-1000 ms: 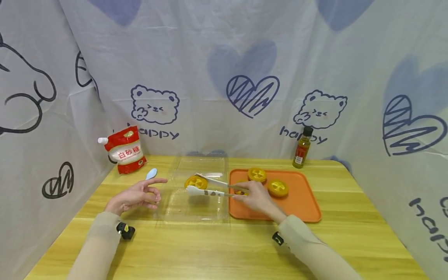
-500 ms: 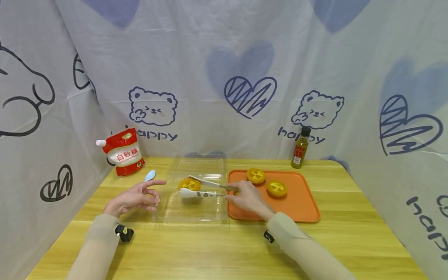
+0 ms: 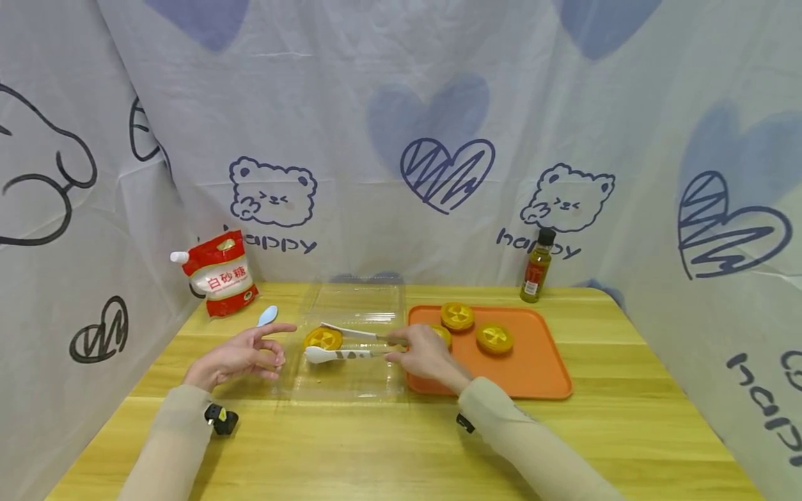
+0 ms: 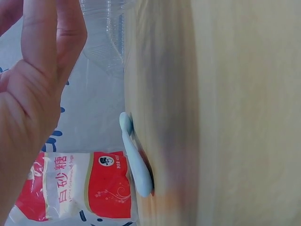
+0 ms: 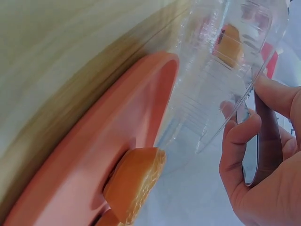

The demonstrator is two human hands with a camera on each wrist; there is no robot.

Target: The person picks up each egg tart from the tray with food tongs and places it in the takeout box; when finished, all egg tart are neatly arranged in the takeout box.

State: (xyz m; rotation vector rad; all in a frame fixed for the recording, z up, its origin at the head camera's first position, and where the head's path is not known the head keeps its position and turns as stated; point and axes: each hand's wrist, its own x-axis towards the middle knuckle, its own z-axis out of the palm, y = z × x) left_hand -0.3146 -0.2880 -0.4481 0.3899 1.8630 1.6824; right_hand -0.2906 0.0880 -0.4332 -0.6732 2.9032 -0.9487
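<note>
My right hand (image 3: 422, 351) holds a pair of white-tipped tongs (image 3: 357, 354) by the handle, fingers on one side and thumb on the other. Between the tongs' tips is a round yellow egg tart (image 3: 324, 338), inside the left part of the clear plastic container (image 3: 351, 386); whether it touches the bottom I cannot tell. My left hand (image 3: 241, 355) hovers left of the container, index finger extended and the others loosely bent, holding nothing. In the right wrist view the tart (image 5: 229, 47) shows through the container's clear wall.
An orange tray (image 3: 520, 379) carries three egg tarts (image 3: 495, 339), one partly behind my right hand. A red and white sugar bag (image 3: 225, 275) and a pale blue spoon (image 3: 268, 314) lie back left. An oil bottle (image 3: 536, 270) stands back right.
My right hand has moved left with the tongs, and the tart between their tips has shifted left within the container. A third tart on the tray shows more now. My left hand stays put.
</note>
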